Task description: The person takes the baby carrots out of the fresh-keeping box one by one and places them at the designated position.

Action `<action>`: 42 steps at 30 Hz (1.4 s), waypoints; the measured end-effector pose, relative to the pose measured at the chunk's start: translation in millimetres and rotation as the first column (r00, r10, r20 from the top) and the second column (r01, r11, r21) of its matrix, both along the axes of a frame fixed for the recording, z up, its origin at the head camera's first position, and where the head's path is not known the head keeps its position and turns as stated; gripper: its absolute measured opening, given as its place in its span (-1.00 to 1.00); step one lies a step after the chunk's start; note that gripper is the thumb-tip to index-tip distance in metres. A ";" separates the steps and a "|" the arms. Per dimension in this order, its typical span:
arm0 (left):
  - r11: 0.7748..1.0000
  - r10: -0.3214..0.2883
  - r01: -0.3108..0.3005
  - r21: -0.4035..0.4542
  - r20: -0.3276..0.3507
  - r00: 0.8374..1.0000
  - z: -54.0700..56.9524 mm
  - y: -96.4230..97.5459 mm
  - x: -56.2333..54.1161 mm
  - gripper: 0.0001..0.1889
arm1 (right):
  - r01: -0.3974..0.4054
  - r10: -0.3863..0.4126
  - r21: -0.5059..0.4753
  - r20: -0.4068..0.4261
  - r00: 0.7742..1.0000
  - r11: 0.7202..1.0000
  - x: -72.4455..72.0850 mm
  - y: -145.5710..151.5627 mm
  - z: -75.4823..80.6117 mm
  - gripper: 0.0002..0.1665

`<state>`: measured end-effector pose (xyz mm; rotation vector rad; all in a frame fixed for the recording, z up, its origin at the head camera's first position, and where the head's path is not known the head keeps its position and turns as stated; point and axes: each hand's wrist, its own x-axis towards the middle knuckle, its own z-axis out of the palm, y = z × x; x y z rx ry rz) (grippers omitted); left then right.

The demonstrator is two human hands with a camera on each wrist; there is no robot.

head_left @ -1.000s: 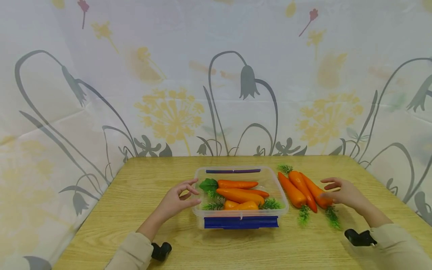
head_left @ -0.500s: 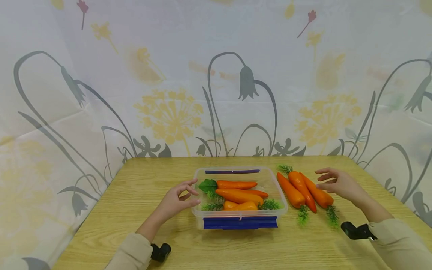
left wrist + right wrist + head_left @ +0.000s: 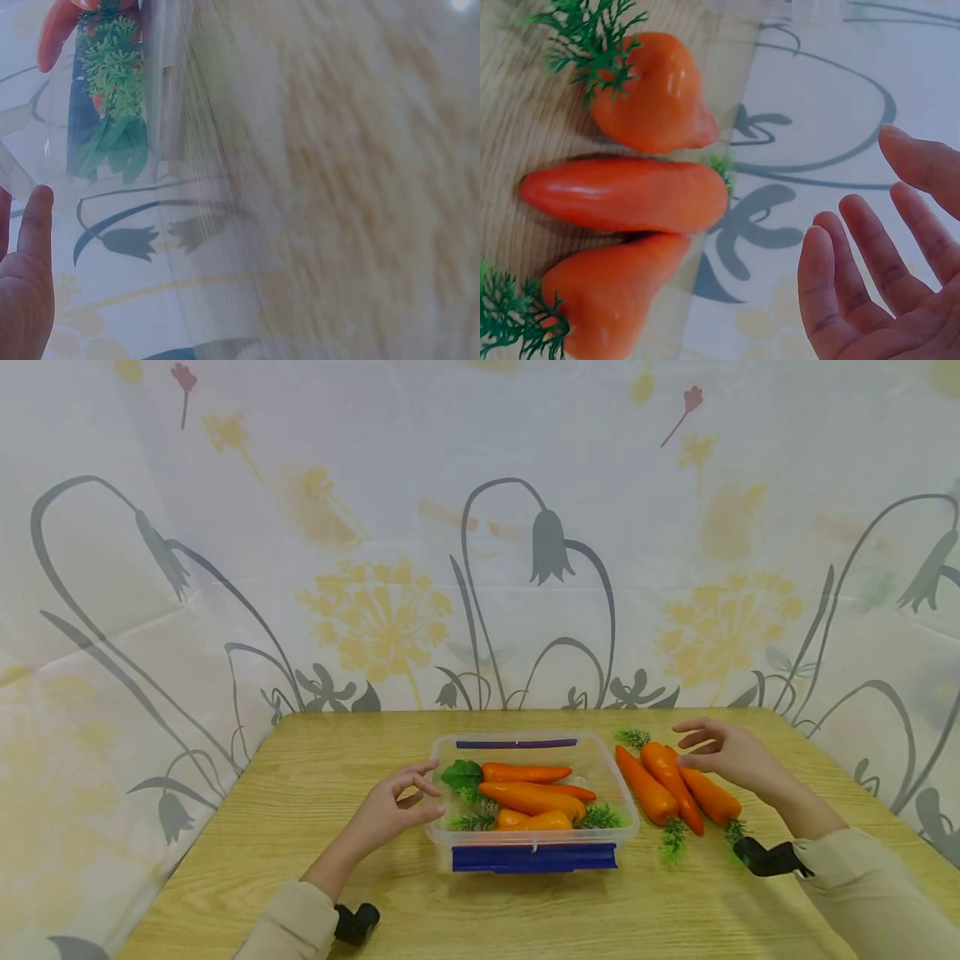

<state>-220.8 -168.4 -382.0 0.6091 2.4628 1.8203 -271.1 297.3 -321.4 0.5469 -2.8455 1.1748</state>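
A clear plastic box (image 3: 534, 858) with blue latches stands in the middle of the table, lid off. Inside lie several orange carrots (image 3: 536, 795) with green tops. My left hand (image 3: 393, 806) is at the box's left rim, fingers loosely bent, holding nothing; whether it touches the rim I cannot tell. The left wrist view shows part of that hand (image 3: 30, 277) beside the clear wall. Three loose carrots (image 3: 648, 789) lie right of the box. Above their far ends hovers my right hand (image 3: 735, 760), its fingers spread and relaxed in the right wrist view, grasping nothing.
The wooden table (image 3: 315, 843) runs back to a flower-patterned curtain (image 3: 420, 510). A black wrist mount (image 3: 356, 922) shows at the left sleeve and another black mount (image 3: 768, 857) at the right sleeve.
My right hand has moved left and away from me, from the near end of the rightmost carrot to above the carrots' far ends. My left hand and the box stay put.
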 end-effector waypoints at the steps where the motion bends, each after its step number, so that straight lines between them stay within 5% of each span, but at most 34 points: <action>1: 1.000 0.000 0.000 0.001 0.000 1.000 0.2 0.2 0.1 -0.76 | -0.001 0.001 0.000 -0.004 1.000 1.000 -0.5 -1.6 0.6 -0.37; 23: 1.000 0.005 -0.005 -0.007 0.000 1.000 -2.8 0.2 0.5 -0.74 | -0.091 0.091 -0.031 -0.022 0.996 0.995 -11.5 -48.2 10.8 -0.43; 42: 1.000 0.001 -0.001 -0.002 -0.009 1.000 -4.8 -0.3 -1.8 -0.71 | -0.270 0.271 0.023 -0.061 0.961 0.963 -18.8 -97.0 18.1 -0.48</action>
